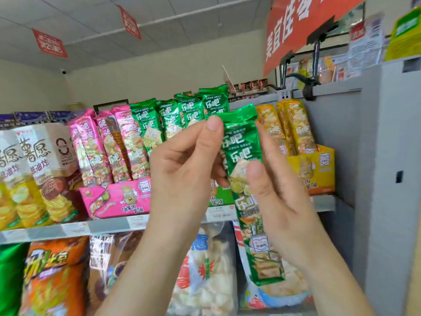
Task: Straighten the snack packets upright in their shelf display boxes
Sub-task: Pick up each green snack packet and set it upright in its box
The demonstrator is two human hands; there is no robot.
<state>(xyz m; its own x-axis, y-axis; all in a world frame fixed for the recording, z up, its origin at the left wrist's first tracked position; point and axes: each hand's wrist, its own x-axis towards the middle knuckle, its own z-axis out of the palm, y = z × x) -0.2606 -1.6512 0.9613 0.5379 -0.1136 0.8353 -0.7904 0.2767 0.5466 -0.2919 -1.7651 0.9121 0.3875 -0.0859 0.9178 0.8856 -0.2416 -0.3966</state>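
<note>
I hold a long green snack packet (243, 151) upright in front of the shelf, lifted out of its box. My left hand (184, 169) pinches its upper left edge between thumb and fingers. My right hand (271, 185) grips its right side, thumb on the front. Behind my hands stand more green packets (168, 117) in a green display box (219, 195), mostly hidden. A pink display box (120, 198) with pink packets (109, 144) leaning left is on the left. A yellow display box (315, 169) with upright yellow packets (291, 126) is on the right.
Chip bags (29, 174) stand at the left of the same shelf (68, 229). Larger snack bags (57, 277) fill the shelf below. A grey cabinet side (382, 179) walls off the right. A red banner (303, 21) hangs overhead.
</note>
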